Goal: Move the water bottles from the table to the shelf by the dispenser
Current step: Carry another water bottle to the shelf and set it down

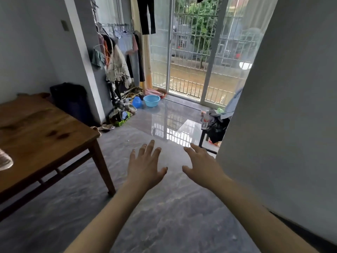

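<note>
Reaching forward over the glossy grey marble-patterned floor [164, 225], the person's left hand [145, 167] is spreading its fingers straight with the palm facing down, and it is holding nothing. Just beside it, the right hand [202, 165] is doing the same, its fingers fanning out flat and gripping nothing; the two hands are hovering apart from each other with bare forearms stretching back toward the camera. To the left, a brown rectangular wooden table [45, 132] is standing on the floor, and at its near left edge a blurred clear plastic object [4, 160], possibly a water bottle, is sitting half cut off by the frame; whether it really is a bottle cannot be told. To the right, a plain pale grey wall panel [282, 106] is filling the side of the view. Farther out, a round light blue plastic basin [151, 100] is resting on the floor near a rack of hanging clothes [118, 57], and a sliding glass door with white metal bars [193, 48] is letting daylight in beyond it.
</note>
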A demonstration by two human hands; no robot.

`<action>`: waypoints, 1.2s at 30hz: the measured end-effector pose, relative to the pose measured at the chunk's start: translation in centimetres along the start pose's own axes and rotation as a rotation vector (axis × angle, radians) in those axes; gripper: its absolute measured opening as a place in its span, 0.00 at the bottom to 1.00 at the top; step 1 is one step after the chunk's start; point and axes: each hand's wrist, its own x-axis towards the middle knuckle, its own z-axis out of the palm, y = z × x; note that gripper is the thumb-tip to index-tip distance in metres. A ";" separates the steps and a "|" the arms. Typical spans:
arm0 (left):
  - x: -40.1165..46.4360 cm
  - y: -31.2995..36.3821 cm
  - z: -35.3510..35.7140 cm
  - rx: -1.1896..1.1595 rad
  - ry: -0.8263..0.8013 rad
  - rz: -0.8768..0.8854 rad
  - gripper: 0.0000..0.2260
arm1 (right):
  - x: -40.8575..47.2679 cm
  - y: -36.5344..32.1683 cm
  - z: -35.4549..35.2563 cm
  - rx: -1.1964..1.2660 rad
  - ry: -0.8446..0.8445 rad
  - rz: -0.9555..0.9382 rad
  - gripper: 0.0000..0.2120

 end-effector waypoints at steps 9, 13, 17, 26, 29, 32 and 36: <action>9.1 -4.2 0.7 -0.010 -0.030 -0.068 0.33 | 11.3 -0.3 0.2 0.005 -0.021 -0.051 0.32; 12.8 -5.3 1.5 -0.027 -0.043 -0.107 0.32 | 16.7 -0.1 0.8 -0.017 -0.047 -0.112 0.31; 17.5 -6.3 1.8 -0.020 -0.051 -0.169 0.33 | 22.8 0.8 0.5 -0.021 -0.037 -0.178 0.30; 30.2 -7.1 0.2 -0.054 -0.031 -0.338 0.34 | 37.3 3.3 -1.6 -0.043 -0.127 -0.368 0.30; 33.3 -7.8 -0.4 -0.064 -0.002 -0.405 0.34 | 41.7 2.8 -2.1 -0.034 -0.122 -0.439 0.30; 35.3 -8.8 -0.3 -0.058 -0.020 -0.454 0.34 | 44.9 2.1 -1.5 -0.012 -0.148 -0.495 0.30; 37.5 -11.1 0.0 -0.061 -0.038 -0.540 0.34 | 49.4 0.8 -0.3 -0.021 -0.185 -0.566 0.29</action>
